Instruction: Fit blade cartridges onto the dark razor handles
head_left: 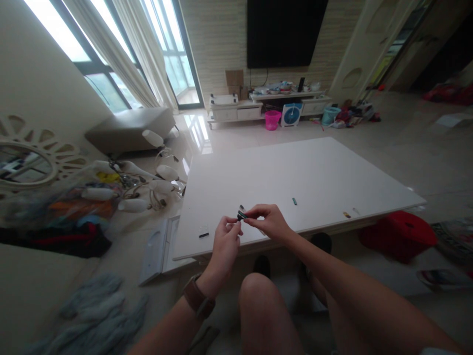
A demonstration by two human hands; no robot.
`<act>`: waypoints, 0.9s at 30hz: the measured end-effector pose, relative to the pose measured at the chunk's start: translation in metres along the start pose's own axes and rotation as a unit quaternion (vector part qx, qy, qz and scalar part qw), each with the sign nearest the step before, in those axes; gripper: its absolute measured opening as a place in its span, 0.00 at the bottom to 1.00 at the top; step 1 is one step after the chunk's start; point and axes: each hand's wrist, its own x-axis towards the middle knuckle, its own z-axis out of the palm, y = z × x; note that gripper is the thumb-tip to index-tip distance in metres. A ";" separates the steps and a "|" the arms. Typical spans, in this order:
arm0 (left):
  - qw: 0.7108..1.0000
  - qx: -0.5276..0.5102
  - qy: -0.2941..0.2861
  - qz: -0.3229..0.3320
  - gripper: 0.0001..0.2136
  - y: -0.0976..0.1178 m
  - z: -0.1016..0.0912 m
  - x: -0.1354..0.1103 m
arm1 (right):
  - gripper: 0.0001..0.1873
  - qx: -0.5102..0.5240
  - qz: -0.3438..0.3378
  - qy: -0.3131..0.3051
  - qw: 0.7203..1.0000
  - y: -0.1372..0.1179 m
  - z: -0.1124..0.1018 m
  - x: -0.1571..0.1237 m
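Note:
My left hand and my right hand meet above the near edge of the white table. Between their fingertips is a small dark object, too small to name, pinched from both sides. Behind it a little dark piece shows, partly hidden by the fingers. A small green strip lies on the table to the right of my right hand. Left of my left hand lies a short black bar beside a clear scrap. Something thin and pale lies beneath my right hand, mostly covered.
A small brownish-yellow piece lies near the table's right front edge. A red stool or bin stands below that edge. To the left is a chandelier with white shades. My knees are under the table's front.

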 end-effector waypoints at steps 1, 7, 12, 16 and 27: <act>1.000 -0.005 0.001 -0.003 0.13 0.000 0.000 -0.001 | 0.09 0.004 0.005 -0.002 1.000 0.000 0.000 0.000; 1.000 -0.010 0.003 -0.016 0.14 0.000 0.000 0.000 | 0.09 -0.003 -0.031 0.001 0.999 0.001 0.001 -0.001; 1.000 0.000 -0.002 -0.016 0.14 0.001 0.000 0.001 | 0.09 -0.011 -0.020 0.007 1.000 0.000 0.000 -0.002; 1.000 0.003 0.002 -0.018 0.14 0.001 0.000 0.001 | 0.09 -0.010 -0.029 0.003 1.000 -0.001 0.000 -0.001; 1.000 -0.008 -0.002 -0.014 0.14 -0.001 -0.001 0.002 | 0.07 -0.027 -0.033 0.004 0.999 -0.004 0.000 0.000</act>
